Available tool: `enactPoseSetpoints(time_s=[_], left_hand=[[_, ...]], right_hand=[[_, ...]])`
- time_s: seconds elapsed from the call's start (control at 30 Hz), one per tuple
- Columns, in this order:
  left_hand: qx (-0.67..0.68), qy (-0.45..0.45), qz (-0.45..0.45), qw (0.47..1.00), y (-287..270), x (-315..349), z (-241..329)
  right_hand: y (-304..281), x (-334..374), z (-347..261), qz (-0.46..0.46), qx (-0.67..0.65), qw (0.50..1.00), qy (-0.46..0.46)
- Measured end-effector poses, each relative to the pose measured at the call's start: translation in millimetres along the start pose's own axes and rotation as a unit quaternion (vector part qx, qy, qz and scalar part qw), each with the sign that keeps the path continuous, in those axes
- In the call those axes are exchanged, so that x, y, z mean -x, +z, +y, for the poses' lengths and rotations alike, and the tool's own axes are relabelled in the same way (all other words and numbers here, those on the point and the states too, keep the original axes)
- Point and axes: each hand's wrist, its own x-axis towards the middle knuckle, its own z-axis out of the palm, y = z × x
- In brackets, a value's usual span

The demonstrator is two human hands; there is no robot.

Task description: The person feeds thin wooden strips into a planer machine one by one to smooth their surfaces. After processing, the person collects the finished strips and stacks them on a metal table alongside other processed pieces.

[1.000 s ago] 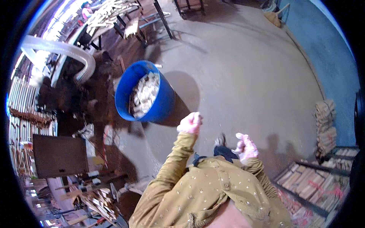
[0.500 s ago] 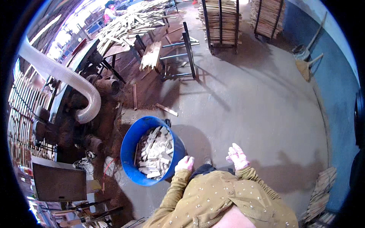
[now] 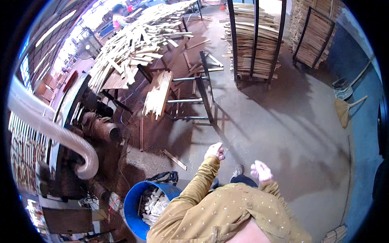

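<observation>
My left hand (image 3: 214,151) is held out ahead of my body above the concrete floor, its fingers curled in and nothing seen in them. My right hand (image 3: 261,170) hangs lower and to the right, empty, with loosely bent fingers a little apart. Both look pale pink, perhaps gloved; olive sleeves reach down to the wrists. Beside my left forearm stands a blue bin (image 3: 133,201), partly covered by that sleeve. Short wood offcuts (image 3: 156,203) lie inside it, and a black plastic bag (image 3: 166,177) sits at its far rim. Neither hand touches the bin.
Ahead stands a metal-legged frame with a bundle of wood strips (image 3: 159,94). Beyond it, a table carries heaped strips (image 3: 129,48). Racks of stacked wood (image 3: 254,44) stand at the far right. A ribbed hose (image 3: 77,141) bends down at the left; a broom (image 3: 343,111) leans by the blue wall.
I have stepped forward, so the bin now sits lower in view and the frame and racks look nearer. My left hand has swung forward, away from the bin; the right fingers have bent in.
</observation>
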Motion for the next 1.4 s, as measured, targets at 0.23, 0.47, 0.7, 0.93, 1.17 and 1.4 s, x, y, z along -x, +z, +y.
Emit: enactPoseSetpoints(time_s=[0.23, 0.47, 0.7, 0.93, 1.17, 1.4], left_hand=[[0.072, 0.244, 0.214, 0.943, 56, -131, 142], [0.069, 0.416, 0.209, 0.883, 151, -238, 346], [-0.104, 0.500, 0.019, 0.859, 327, -420, 561], [0.051, 0.242, 0.012, 0.969, 319, -681, 691], [-0.041, 0.036, 0.370, 0.927, 251, -788, 826], [-0.090, 0.087, 0.508, 0.852, 74, -918, 933]], right_hand=[[99, -194, -236, -0.058, 0.198, 0.978, -0.044], [125, -423, -357, -0.011, 0.230, 0.971, -0.061], [143, -602, -501, 0.061, 0.134, 0.982, -0.119], [184, -759, -565, 0.023, 0.243, 0.962, -0.122], [269, -841, -574, -0.091, 0.446, 0.885, -0.093], [406, -939, -589, -0.062, 0.477, 0.876, -0.036]])
